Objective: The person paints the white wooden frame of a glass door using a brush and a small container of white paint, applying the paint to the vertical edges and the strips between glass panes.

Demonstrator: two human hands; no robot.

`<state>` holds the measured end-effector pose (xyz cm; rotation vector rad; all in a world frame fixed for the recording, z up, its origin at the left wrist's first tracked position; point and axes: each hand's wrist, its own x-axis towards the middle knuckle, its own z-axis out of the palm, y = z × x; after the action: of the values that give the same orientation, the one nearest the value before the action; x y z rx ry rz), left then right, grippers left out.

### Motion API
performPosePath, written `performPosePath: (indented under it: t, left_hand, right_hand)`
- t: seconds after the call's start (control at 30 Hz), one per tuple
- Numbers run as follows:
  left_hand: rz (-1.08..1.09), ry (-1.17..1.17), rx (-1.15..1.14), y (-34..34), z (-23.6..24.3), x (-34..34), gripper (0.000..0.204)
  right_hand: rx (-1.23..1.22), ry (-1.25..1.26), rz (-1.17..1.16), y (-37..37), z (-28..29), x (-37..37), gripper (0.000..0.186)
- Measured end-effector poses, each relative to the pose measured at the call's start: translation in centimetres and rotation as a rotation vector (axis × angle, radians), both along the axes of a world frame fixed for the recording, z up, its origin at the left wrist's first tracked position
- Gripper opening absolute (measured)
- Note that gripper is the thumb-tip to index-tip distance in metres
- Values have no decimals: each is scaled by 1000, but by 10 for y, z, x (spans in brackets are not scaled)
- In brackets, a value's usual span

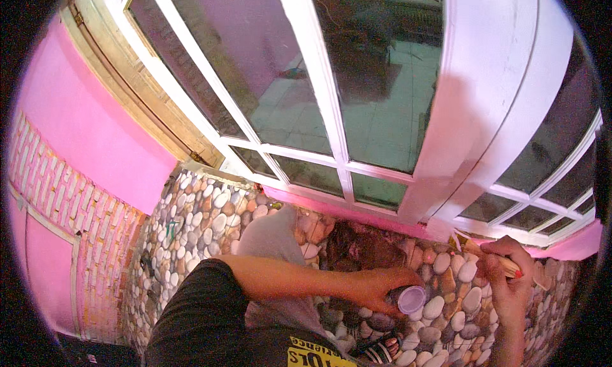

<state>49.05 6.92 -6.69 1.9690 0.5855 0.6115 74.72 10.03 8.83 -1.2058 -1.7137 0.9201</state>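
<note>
My left hand (376, 289) is closed around a small round cup (412, 299) with a pale lilac inside or filling; its sides are mostly hidden by my fingers. In my right hand (513, 279) is a paintbrush (508, 266), gripped by its light wooden handle with a red end. The brush head points left, at the bottom of the white frame post (424, 188), by the pink strip beneath it. Whether the bristles touch the frame cannot be made out. The cup sits lower and to the left of the brush.
White-framed glass panes (389, 118) rise in front of me, with more panes (548, 157) at the right. A pink and brick wall (102, 233) stands left, beside a wooden door frame (121, 61). Pebble-patterned flooring (191, 220) lies below, with a dark reddish patch (363, 246) near the frame.
</note>
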Motion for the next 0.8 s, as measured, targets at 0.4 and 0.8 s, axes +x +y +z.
performPosePath:
  t: [0.4,0.8]
  left_hand:
    - [55,57,-26,-21,10,-37,75]
    - [-9,-171,67,-38,57,-50,65]
  right_hand:
    - [-225,248,14,9,-52,-35,10]
    - [-188,30,94,19,-172,-58,12]
